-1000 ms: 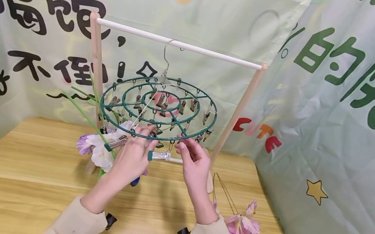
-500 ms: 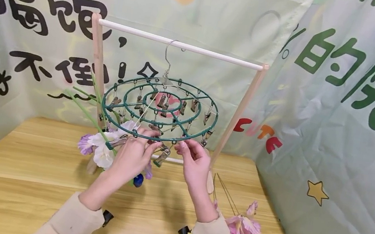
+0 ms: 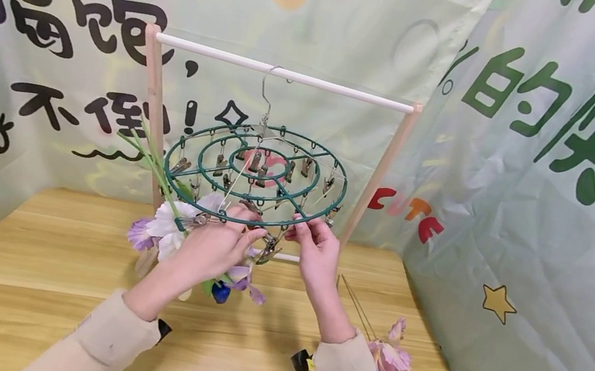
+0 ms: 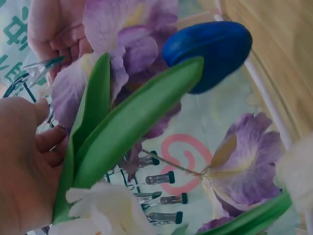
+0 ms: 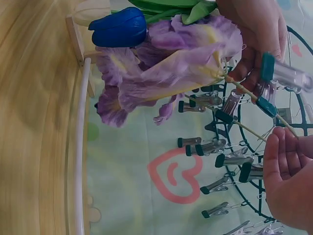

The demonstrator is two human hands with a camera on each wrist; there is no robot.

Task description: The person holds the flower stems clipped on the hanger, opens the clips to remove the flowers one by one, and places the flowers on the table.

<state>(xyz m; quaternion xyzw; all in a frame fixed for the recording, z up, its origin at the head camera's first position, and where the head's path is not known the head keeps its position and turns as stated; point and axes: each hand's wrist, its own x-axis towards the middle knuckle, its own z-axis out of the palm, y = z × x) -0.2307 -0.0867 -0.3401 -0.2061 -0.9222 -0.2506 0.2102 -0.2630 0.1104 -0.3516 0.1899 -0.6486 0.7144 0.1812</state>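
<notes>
A green round clip hanger [image 3: 174,189] hangs from a rail with many small metal clips below its rings. My left hand [image 3: 214,250] is under its front edge, fingers curled around a metal clip [image 5: 268,93]; its exact hold is partly hidden. The clip's green tips sit on the thin stem of a purple artificial iris [image 5: 171,73]. My right hand [image 3: 319,250] pinches the end of that stem under the front right rim. A blue tulip [image 4: 208,54] with green leaves and white flowers [image 3: 167,233] hang by my left hand.
A wooden stand with a white rail [image 3: 336,89] bears the hanger. Pink-purple flowers [image 3: 389,359] lie on the wooden table [image 3: 11,296] at the right. Printed cloth [image 3: 553,265] walls the back and right side.
My left hand has shifted right, nearer my right hand. The clip by its thumb has swung and tilted, and more of the purple iris and blue tulip shows under the hand.
</notes>
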